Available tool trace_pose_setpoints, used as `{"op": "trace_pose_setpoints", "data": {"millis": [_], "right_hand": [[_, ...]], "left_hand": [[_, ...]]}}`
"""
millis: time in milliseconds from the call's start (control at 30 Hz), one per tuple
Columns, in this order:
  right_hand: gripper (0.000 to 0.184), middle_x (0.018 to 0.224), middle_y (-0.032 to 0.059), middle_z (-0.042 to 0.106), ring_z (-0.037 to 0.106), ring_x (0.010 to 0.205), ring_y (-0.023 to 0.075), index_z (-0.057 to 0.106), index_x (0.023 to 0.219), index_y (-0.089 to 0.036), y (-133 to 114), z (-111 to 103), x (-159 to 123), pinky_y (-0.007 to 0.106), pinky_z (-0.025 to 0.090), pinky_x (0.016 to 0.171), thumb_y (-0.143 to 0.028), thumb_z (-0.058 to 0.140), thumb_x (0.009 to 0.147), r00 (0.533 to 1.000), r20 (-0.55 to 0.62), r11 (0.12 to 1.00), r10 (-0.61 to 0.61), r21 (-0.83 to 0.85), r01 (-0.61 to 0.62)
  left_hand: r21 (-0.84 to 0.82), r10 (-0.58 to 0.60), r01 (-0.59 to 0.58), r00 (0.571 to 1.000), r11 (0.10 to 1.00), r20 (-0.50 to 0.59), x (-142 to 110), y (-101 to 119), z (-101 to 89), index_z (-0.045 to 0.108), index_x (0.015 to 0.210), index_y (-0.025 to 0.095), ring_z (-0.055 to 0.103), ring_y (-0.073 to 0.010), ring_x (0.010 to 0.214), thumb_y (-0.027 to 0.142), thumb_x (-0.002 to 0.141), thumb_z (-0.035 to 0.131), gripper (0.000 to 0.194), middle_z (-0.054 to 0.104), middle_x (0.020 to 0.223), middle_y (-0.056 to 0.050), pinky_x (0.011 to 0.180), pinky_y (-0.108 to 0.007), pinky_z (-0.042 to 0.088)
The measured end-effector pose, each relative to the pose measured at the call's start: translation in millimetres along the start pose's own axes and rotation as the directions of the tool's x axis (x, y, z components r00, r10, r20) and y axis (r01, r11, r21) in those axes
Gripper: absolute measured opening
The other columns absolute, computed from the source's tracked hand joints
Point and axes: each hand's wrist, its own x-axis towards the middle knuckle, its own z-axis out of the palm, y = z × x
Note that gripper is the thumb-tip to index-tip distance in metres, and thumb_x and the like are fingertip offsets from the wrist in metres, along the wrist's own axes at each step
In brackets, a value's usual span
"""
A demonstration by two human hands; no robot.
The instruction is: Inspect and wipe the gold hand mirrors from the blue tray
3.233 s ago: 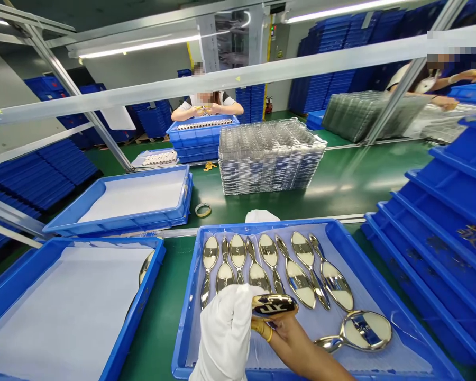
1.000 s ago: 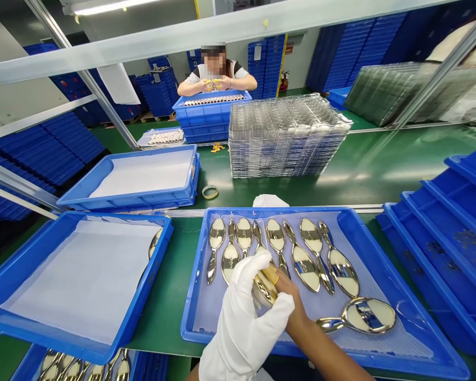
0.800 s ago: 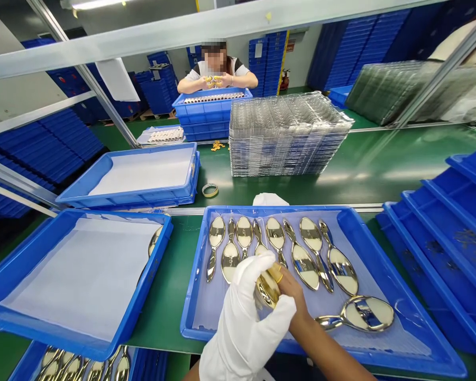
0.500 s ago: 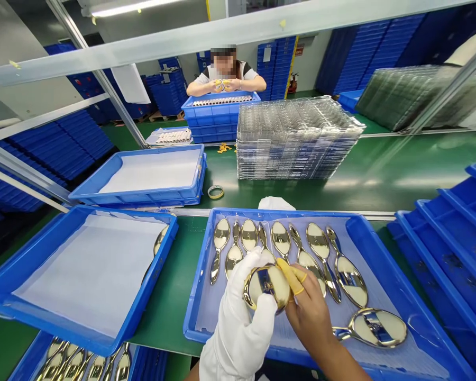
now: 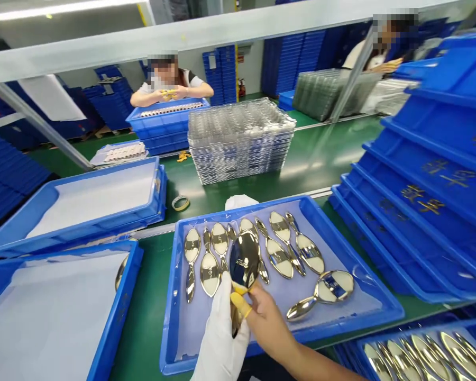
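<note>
My left hand point(image 5: 221, 336), in a white glove, is closed round the handle of a shiny gold hand mirror point(image 5: 244, 260) and holds it upright over the blue tray point(image 5: 363, 280). My right hand point(image 5: 264, 320) is bare, with a yellow finger cot. It pinches the lower edge of the same mirror's oval head. Several more gold mirrors point(image 5: 275, 254) lie in a row on white paper in this tray. One mirror point(image 5: 323, 291) lies apart at the right.
A paper-lined blue tray point(image 5: 117, 328) at the left holds one mirror point(image 5: 121, 270) at its edge. Another lined tray point(image 5: 99, 198) sits behind it. Clear plastic trays point(image 5: 240, 140) are stacked behind; blue trays point(image 5: 428, 196) rise at right. Two people work across the green belt.
The mirror has been turned from lying in my hands to standing upright with its oval face toward me. The camera has swung to the right, showing the blue stack and a lower tray of mirrors.
</note>
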Motion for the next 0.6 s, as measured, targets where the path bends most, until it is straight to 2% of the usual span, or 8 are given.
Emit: {"op": "trace_pose_setpoints", "data": {"millis": [67,167,233,300,367,433,500,600], "right_hand": [[0.046,0.126,0.0133,0.064,0.063,0.117,0.0264,0.066,0.123,-0.020,0,8,0,0.041,0.053,0.103,-0.054,0.051,0.097,0.999,0.011,0.998,0.050,0.024,-0.050],[0.048,0.127,0.0136,0.062,0.067,0.109,0.0230,0.064,0.128,-0.020,-1,6,-1,0.035,0.060,0.091,-0.054,0.049,0.098,0.994,0.087,0.998,0.059,-0.026,-0.057],[0.051,0.128,0.0125,0.063,0.068,0.108,0.0223,0.062,0.133,-0.021,-1,-6,-2,0.033,0.061,0.088,-0.051,0.062,0.092,0.987,0.150,0.994,0.062,-0.095,-0.048],[0.053,0.126,0.0101,0.066,0.068,0.106,0.0222,0.064,0.131,-0.024,1,-27,-1,0.034,0.061,0.087,-0.043,0.074,0.083,0.979,0.189,0.979,0.078,-0.200,-0.039],[0.037,0.118,0.0075,0.071,0.070,0.101,0.0227,0.072,0.118,-0.026,3,-56,1,0.037,0.060,0.089,-0.033,0.075,0.081,0.980,0.166,0.939,0.113,-0.340,-0.051],[0.020,0.108,0.0080,0.074,0.069,0.102,0.0262,0.076,0.102,-0.025,6,-90,4,0.046,0.055,0.098,-0.022,0.068,0.084,0.987,0.050,0.857,0.154,-0.503,-0.108],[0.022,0.112,0.0150,0.072,0.063,0.115,0.0342,0.074,0.103,-0.019,9,-127,5,0.055,0.045,0.108,-0.016,0.063,0.084,0.974,-0.137,0.734,0.178,-0.641,-0.225],[0.032,0.130,0.0288,0.060,0.051,0.131,0.0451,0.068,0.113,-0.008,10,-174,0,0.065,0.036,0.111,-0.013,0.057,0.084,0.896,-0.416,0.533,0.157,-0.727,-0.432]], "left_hand": [[0.008,-0.093,0.094,0.991,0.996,-0.096,-3,-21,12.5,0.052,0.143,0.021,0.057,-0.0323,0.128,0.035,0.089,0.058,0.056,0.060,0.139,-0.015,0.110,-0.047,0.046],[-0.028,-0.171,0.169,0.978,0.985,-0.117,2,-37,19.2,0.064,0.127,0.020,0.065,-0.0311,0.112,0.043,0.092,0.053,0.044,0.071,0.117,-0.015,0.099,-0.043,0.054],[-0.041,-0.181,0.177,0.978,0.983,-0.108,5,-37,15.6,0.064,0.125,0.019,0.068,-0.0290,0.102,0.045,0.093,0.049,0.043,0.071,0.108,-0.014,0.091,-0.041,0.056],[-0.080,-0.224,0.217,0.971,0.973,-0.088,5,-32,8.4,0.061,0.124,0.019,0.067,-0.0240,0.085,0.045,0.095,0.047,0.042,0.070,0.100,-0.011,0.083,-0.038,0.055],[-0.177,-0.282,0.275,0.959,0.945,-0.017,2,-25,0.5,0.060,0.121,0.020,0.060,-0.0176,0.069,0.046,0.095,0.048,0.040,0.065,0.090,-0.005,0.075,-0.033,0.051],[-0.292,-0.328,0.333,0.942,0.896,0.069,0,-18,-6.4,0.061,0.118,0.020,0.053,-0.0136,0.063,0.048,0.093,0.051,0.038,0.059,0.084,-0.001,0.069,-0.030,0.047],[-0.358,-0.348,0.365,0.931,0.859,0.115,0,-11,-11.4,0.062,0.113,0.019,0.052,-0.0123,0.063,0.048,0.091,0.055,0.037,0.058,0.083,0.000,0.068,-0.028,0.045],[-0.298,-0.399,0.430,0.903,0.852,0.162,7,0,-12.4,0.065,0.106,0.018,0.053,-0.0121,0.062,0.045,0.088,0.058,0.033,0.060,0.082,0.000,0.068,-0.028,0.045]]}}
